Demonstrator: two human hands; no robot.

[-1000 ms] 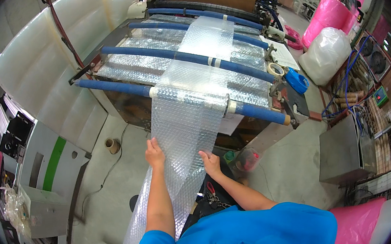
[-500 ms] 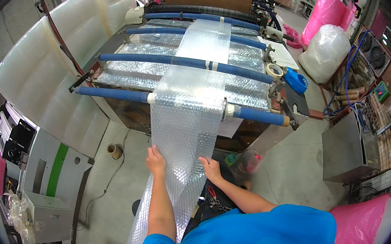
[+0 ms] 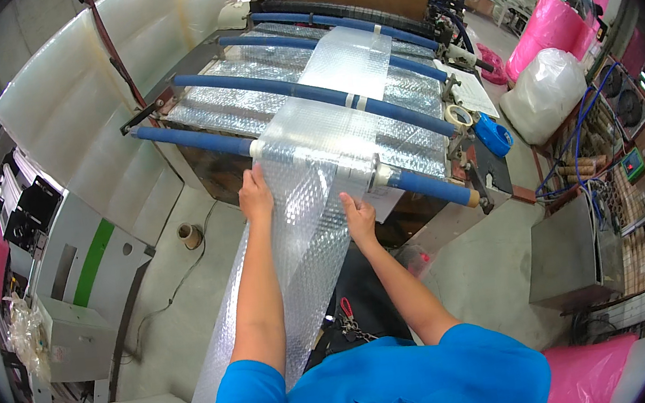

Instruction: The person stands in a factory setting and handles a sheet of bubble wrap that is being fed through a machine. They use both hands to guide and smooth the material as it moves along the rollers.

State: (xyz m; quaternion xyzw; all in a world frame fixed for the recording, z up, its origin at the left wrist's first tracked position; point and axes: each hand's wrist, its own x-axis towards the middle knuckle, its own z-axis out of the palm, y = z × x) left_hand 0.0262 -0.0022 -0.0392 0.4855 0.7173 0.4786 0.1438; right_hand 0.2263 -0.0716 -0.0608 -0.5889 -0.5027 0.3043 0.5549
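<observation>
A long strip of clear bubble wrap point(image 3: 304, 211) runs over the machine's rollers and slopes down toward me, passing to the left of my body. By its left edge, just below the front blue roller point(image 3: 196, 140), my left hand point(image 3: 256, 197) is closed on the film. My right hand point(image 3: 359, 219) grips the opposite edge a little lower, thumb on top and the other fingers partly hidden. Between the two hands the strip is spread fairly flat. White collars sit on the front roller at either side of the strip.
More blue rollers point(image 3: 262, 90) cross the machine behind. On its right side lie a tape roll point(image 3: 457, 115) and a blue tape dispenser point(image 3: 492, 134). A cardboard core point(image 3: 189, 235) and a cable are on the floor at left. A metal cabinet point(image 3: 571, 253) stands at right.
Both my hands have moved forward along the bubble wrap, closer to the front roller, with my arms stretched further. The whole view has shifted slightly.
</observation>
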